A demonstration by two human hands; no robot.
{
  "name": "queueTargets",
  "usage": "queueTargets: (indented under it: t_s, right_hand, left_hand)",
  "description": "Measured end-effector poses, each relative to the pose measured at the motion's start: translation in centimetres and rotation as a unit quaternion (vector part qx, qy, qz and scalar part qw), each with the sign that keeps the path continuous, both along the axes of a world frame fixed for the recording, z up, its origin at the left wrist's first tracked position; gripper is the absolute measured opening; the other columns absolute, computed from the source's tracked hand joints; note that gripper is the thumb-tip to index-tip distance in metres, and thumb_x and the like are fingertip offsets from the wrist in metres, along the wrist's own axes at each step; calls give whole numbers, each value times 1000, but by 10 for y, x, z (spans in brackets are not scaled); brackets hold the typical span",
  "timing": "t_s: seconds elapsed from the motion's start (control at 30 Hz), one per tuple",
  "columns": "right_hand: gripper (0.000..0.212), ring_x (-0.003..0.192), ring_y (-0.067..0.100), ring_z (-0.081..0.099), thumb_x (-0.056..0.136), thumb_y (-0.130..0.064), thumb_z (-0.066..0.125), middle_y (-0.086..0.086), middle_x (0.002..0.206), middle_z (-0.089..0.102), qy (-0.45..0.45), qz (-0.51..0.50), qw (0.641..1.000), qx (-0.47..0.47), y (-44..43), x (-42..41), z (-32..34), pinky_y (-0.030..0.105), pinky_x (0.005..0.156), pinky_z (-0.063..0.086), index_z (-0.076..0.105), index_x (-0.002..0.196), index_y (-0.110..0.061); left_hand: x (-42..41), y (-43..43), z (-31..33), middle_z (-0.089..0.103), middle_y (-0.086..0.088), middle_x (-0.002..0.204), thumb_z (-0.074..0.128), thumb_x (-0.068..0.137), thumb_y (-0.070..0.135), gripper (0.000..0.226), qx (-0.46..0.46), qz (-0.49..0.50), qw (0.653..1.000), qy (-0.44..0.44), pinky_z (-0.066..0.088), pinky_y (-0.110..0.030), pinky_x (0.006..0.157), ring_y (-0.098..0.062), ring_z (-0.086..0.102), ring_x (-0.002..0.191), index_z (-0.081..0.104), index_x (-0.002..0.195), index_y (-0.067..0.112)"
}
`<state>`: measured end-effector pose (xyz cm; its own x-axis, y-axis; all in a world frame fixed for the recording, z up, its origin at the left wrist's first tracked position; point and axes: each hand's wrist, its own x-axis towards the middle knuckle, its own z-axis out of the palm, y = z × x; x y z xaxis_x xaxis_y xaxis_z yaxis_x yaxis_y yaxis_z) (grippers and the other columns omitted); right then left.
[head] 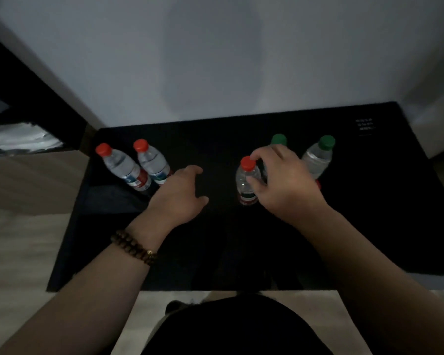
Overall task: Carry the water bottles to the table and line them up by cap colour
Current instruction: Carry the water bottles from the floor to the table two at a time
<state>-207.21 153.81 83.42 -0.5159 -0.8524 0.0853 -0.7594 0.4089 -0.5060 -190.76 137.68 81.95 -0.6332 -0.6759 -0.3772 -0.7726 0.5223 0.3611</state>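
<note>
I see my right hand [285,180] pinching the middle red-capped bottle [246,175], which stands on the black table [215,252] at nine o'clock of my palm, thumb on its body, fingertip at its cap. My left hand [182,190] is slack-fingered, with the red-capped pair [123,166] at its ten o'clock.

The room is dim. A plain pale grey wall [215,47] carries a soft, broad shadow at its middle. Against it stands a black-topped table [215,252] with a small white printed mark [364,125] at its far right corner. To the left is a dark cabinet [23,98] holding something shiny, perhaps crumpled plastic [23,139]. The floor [23,252] is pale.
</note>
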Motion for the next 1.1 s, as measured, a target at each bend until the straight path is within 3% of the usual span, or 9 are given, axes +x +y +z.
queueTargets:
  t_s: [0.17, 0.37, 0.5, 0.67, 0.83, 0.97, 1.1]
  right_hand:
    - [41, 124, 20, 54, 90, -34, 71, -1, 131, 54, 40, 98, 994, 27, -45, 63, -12, 39, 103, 48, 58, 129, -25]
    - [65, 127, 19, 55, 89, -42, 71, -2, 142, 52, 40, 181, 973, 141, -98, 156, -31, 35, 96, 49, 44, 147, -28]
    - [55, 119, 21, 59, 91, -43, 68, 0, 136, 57, 53, 218, 958, 179, -127, 235, -34, 38, 87, 52, 48, 140, -26]
    - [51, 124, 25, 57, 96, -40, 63, 3, 138, 56, 61, 245, 940, 229, -161, 355, -36, 40, 90, 51, 49, 141, -19]
    - [47, 116, 22, 60, 99, -40, 60, 1, 136, 58, 65, 288, 919, 260, -196, 482, -37, 37, 84, 54, 50, 140, -20]
    - [28, 98, 21, 63, 99, -41, 57, 0, 117, 63, 85, 332, 900, 269, -220, 550, -30, 41, 80, 58, 58, 120, -23]
    - [39, 109, 25, 62, 99, -43, 56, 2, 125, 62, 116, 385, 876, 267, -257, 619, -27, 44, 87, 57, 56, 132, -21]
  left_hand:
    - [67, -3, 4, 55, -2, 145, 80, 87, 33, 69, -19, 49, 998, 16, 47, -35, 108, -19, 55, 130, 48, 147, 22]
    - [173, -15, -4, 55, -2, 140, 78, 88, 36, 62, -28, 119, 993, 2, 50, -40, 105, -19, 57, 124, 52, 143, 23]
    - [267, -22, -16, 53, -4, 140, 73, 93, 38, 56, -41, 164, 986, -13, 53, -45, 98, -26, 59, 122, 51, 141, 20]
    - [391, -30, -29, 55, -5, 133, 66, 95, 36, 45, -31, 206, 977, -47, 55, -47, 94, -27, 59, 117, 52, 134, 18]
    - [519, -45, -33, 54, -8, 139, 63, 99, 39, 51, -29, 254, 965, -57, 53, -44, 98, -29, 58, 123, 48, 142, 16]
    - [595, -50, -26, 56, -7, 136, 65, 98, 39, 49, -25, 312, 948, -52, 52, -45, 99, -29, 58, 123, 51, 138, 15]
    - [666, -57, -22, 55, -5, 139, 65, 98, 40, 52, -19, 385, 922, -37, 54, -46, 98, -27, 58, 124, 50, 142, 17]
